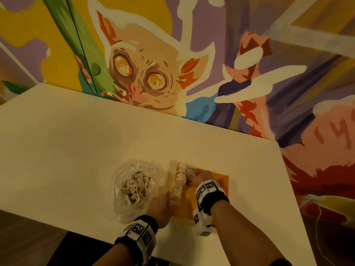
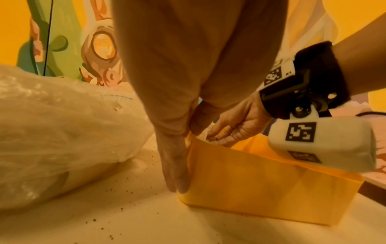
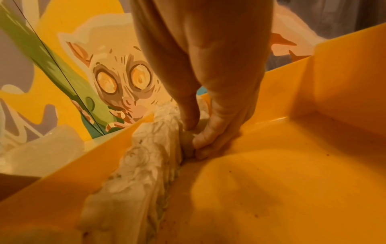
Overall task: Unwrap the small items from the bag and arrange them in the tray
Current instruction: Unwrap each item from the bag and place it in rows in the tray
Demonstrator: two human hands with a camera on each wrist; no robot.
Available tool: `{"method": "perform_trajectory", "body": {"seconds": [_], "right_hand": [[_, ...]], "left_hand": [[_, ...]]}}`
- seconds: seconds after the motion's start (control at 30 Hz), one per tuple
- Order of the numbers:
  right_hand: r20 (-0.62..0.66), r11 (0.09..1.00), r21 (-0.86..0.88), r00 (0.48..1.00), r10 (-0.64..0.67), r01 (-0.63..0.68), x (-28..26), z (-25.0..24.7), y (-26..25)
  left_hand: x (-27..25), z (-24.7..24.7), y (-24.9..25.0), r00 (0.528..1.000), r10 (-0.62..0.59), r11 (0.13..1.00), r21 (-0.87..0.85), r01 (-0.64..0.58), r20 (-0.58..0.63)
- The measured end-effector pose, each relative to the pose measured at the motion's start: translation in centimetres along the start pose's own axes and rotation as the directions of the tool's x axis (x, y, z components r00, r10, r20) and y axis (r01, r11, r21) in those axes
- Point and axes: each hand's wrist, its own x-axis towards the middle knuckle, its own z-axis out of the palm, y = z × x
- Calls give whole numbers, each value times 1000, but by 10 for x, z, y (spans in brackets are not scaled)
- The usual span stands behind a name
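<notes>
While the bag (image 1: pixel 134 189) at nine o'clock still held many, one row (image 1: pixel 179 182) lined the tray (image 1: pixel 221 181); the right hand (image 1: pixel 199 178) pinched an item, the left hand (image 1: pixel 160 208) lay flat against the tray's wall.

The tray (image 3: pixel 325 102) looked smooth glossy plastic; the bag (image 1: pixel 123 189) was thin, crinkled clear plastic; the table (image 1: pixel 76 141) matt.

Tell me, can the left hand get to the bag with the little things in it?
Probably yes. The left hand rests against the yellow tray's outer wall, and the bag lies right beside it with nothing between them.
</notes>
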Motion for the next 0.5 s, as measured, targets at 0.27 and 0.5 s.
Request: {"method": "perform_trajectory", "body": {"seconds": [0.27,0.5], "right_hand": [[-99,997,-72,995,-28,21,-32,-16,3],[-260,978,179,964,-59,109,-60,-5,0]], "left_hand": [[-19,-29,-23,906,-142,856,-509,-90,-399],[2,-87,-69,957,-193,938,245,245,-215]]}}
